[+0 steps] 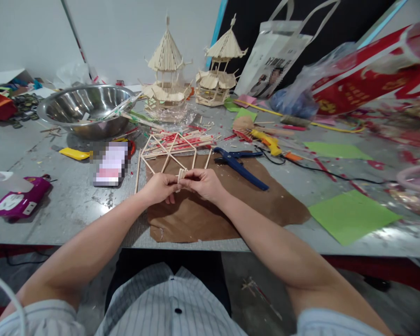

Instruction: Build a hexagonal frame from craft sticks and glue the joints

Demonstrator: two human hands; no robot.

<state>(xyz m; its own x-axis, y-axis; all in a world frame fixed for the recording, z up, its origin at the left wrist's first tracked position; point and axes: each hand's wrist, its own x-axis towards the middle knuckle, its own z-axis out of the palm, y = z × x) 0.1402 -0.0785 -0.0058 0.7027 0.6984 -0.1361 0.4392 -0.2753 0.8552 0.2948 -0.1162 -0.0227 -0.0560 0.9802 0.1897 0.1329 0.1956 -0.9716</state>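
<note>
The grey tabletop [73, 205] spreads across the view, littered with scraps. A brown sheet [196, 224] lies at its near side, partly under the hands. Farther back stand a steel bowl [94, 130] on the left and, near the middle, two pointed stick towers, the left one [166, 58] looking larger than the right one [226, 49]. A frame [169, 152] of thin pale sticks, joined in triangles, lies over the sheet's far edge and a heap of red-marked sticks [196, 140]. A blue cutter [243, 170] lies right of the frame, its handle slanting toward the person's right. The left hand [163, 188] and right hand [205, 182] meet above the sheet, at the frame's near side. Smallest is the bundle [181, 175] between them: pale wood, seemingly a few short sticks side by side. Its long axis is nearly upright in the view, the top end pointing away from the person and leaning slightly right. The fingers [171, 182] of both hands are pinched almost together on it, hiding its lower part
</note>
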